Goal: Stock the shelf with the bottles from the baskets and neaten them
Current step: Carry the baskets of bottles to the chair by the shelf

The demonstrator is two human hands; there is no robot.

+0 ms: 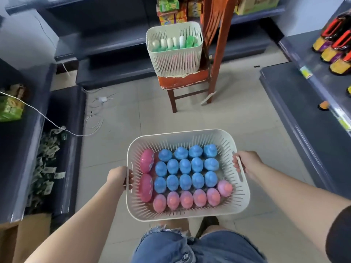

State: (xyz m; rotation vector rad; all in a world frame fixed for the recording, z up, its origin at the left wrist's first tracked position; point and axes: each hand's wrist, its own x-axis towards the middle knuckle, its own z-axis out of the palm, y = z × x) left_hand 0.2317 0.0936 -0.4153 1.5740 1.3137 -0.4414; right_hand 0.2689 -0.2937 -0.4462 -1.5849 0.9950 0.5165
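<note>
I am carrying the white basket [187, 213] out in front of me at 6 o'clock in the view, held level above the tiled floor [144, 118]. It is packed with upright blue bottles [185, 166], pink bottles [187, 199] along the near edge and two pink ones lying down at its 9 o'clock side. That load looks fairly heavy to me, and the thin slatted plastic may flex, so the handle slots at both ends are the place to hold. My left hand [118, 177] has its fingers hooked through the 9 o'clock slot; my right hand [246, 161] curls round the 3 o'clock rim, both forearms reaching forward. A second basket [174, 61] waits on the chair [183, 80] at 12 o'clock.
</note>
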